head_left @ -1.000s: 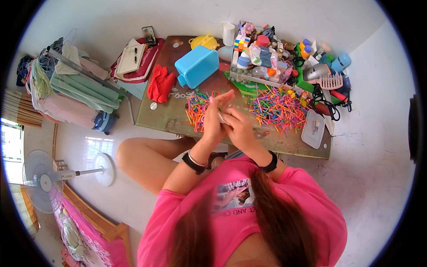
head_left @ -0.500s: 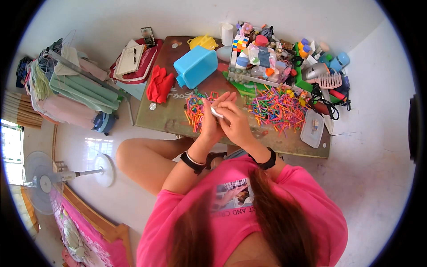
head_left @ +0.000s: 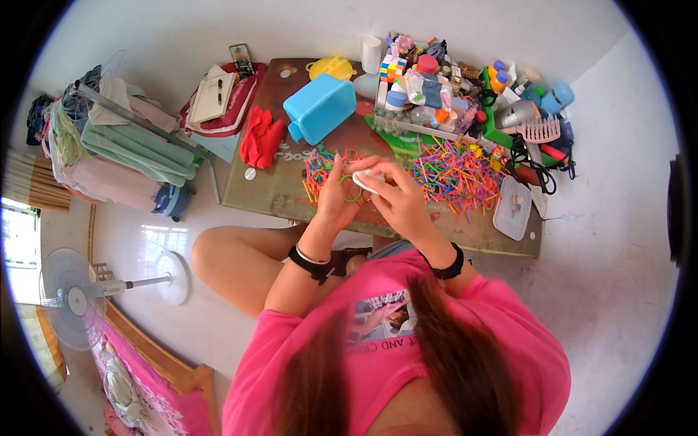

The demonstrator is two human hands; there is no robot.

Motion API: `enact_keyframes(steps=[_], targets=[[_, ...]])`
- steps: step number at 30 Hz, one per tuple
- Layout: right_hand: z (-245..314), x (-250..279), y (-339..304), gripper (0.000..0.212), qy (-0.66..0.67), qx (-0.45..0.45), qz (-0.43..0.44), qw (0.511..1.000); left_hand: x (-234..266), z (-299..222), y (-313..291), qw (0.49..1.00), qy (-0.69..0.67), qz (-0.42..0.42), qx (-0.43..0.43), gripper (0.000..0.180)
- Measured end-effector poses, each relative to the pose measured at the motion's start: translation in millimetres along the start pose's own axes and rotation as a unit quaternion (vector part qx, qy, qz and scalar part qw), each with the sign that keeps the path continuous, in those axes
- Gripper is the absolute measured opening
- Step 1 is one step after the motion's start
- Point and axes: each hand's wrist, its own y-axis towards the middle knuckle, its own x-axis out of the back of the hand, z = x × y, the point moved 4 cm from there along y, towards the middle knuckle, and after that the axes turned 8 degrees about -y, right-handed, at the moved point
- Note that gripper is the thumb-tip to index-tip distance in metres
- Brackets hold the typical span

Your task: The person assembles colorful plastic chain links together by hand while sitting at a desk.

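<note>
Over the near part of the table, my left hand (head_left: 336, 202) is turned palm up with its thumb raised. A thin yellow-green ring (head_left: 347, 196) rests against its palm and fingers. My right hand (head_left: 400, 203) pinches a small white wad (head_left: 366, 182), which looks like folded tissue or cloth, and presses it at the ring's upper side. Just beyond my left hand lies a small heap of colourful plastic pieces (head_left: 314, 174), partly hidden by it. A larger heap of thin colourful plastic sticks (head_left: 454, 174) spreads to the right of my right hand.
A light-blue plastic container (head_left: 320, 109) lies tipped behind the hands, with a red cloth item (head_left: 262, 138) on its left. A yellow plastic item (head_left: 331, 69) is farther back. A crowded tray (head_left: 436, 134) fills the back right. A clear lidded box (head_left: 512, 209) lies near the right edge.
My hands have come slightly apart, and the yellow-green ring now shows between them. The white wad has shifted a little right and up with my right hand.
</note>
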Motion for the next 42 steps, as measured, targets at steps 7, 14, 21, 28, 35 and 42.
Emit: enact_keyframes(steps=[7, 14, 21, 28, 35, 42], targets=[[-1, -38, -5, 0.033, -0.217, 0.033, 0.000, 0.976, -22, 6, -1, 0.992, -0.068, 0.086, -0.065, 0.062], [4, -42, -14, 0.026, -0.298, 0.016, 0.059, 0.953, -6, 20, 9, 0.991, 0.014, 0.063, -0.119, 0.055], [-3, -37, -23, 0.025, -0.203, -0.055, 0.163, 0.964, -4, 19, 7, 0.988, 0.030, 0.013, -0.151, 0.055], [-5, -32, -22, 0.025, 0.248, -0.113, 0.153, 0.950, 7, 0, 10, 0.978, -0.145, 0.097, -0.112, 0.060], [-9, -29, -2, 0.038, 0.011, -0.096, 0.042, 0.995, -22, 7, -1, 0.991, 0.030, 0.049, -0.122, 0.070], [8, -38, -6, 0.029, -0.001, 0.000, 0.071, 0.997, -18, 13, 1, 0.981, -0.129, 0.120, -0.075, 0.069]])
